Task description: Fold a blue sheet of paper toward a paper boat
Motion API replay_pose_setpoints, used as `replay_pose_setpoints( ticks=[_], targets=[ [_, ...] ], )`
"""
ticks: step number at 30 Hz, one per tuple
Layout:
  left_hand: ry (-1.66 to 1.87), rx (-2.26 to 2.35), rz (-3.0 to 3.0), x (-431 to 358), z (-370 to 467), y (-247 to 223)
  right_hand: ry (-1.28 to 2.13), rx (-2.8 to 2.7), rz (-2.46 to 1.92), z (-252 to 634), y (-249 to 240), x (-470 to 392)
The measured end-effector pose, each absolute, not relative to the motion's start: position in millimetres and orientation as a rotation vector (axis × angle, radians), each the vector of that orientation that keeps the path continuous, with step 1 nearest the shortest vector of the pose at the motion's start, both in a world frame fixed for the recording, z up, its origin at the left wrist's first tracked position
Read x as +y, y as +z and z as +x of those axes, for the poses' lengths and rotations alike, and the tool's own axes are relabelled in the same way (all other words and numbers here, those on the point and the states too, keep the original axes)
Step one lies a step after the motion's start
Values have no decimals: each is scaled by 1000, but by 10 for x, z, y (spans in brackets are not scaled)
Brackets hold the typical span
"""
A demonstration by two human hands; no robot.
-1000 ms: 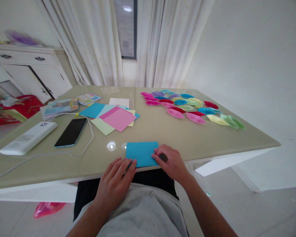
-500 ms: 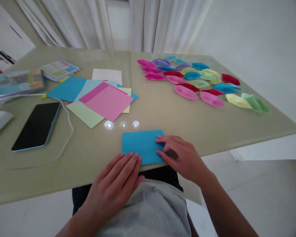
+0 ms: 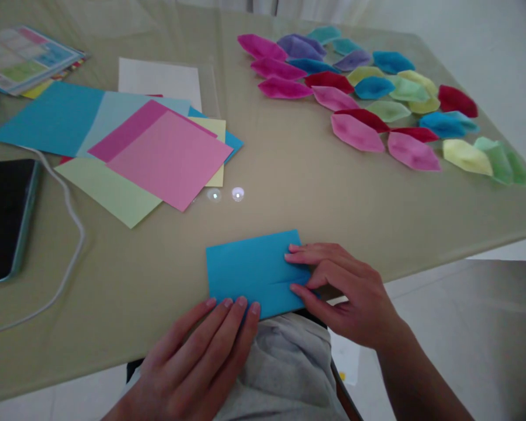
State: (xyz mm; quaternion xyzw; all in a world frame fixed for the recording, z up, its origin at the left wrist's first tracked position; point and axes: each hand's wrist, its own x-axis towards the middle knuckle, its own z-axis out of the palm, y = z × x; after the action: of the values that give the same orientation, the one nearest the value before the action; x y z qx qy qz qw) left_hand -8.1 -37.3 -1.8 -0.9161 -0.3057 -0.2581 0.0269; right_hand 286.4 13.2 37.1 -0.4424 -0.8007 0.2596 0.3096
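A blue sheet of paper, folded into a rectangle, lies at the near edge of the table. The fingers of my left hand lie flat and extended over its lower left edge. At the right end, my right hand has its thumb and index finger close together on the paper's edge, while the other fingertips rest on top. A crease or raised flap shows by the right thumb. The underside of the paper is hidden.
Square paper sheets, a pink one on top, lie left of centre. Folded colourful paper pieces spread across the far right. A phone, a white cable and a booklet are at the left.
The view has tilted down and come closer, so everything looks larger. My hands keep nearly the same places on the blue paper, and a crease now shows near my right thumb.
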Motion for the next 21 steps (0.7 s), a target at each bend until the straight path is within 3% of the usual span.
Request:
replay_pose_setpoints(
  ticks=[11, 21],
  targets=[
    [-1134, -1173, -2887, -411, -85, 113, 812, -2229, -1044, 2993, 414, 151],
    [-1077, -1226, -2851, -468, -129, 35, 854, -2226, -1065, 3001, 437, 179]
  ],
)
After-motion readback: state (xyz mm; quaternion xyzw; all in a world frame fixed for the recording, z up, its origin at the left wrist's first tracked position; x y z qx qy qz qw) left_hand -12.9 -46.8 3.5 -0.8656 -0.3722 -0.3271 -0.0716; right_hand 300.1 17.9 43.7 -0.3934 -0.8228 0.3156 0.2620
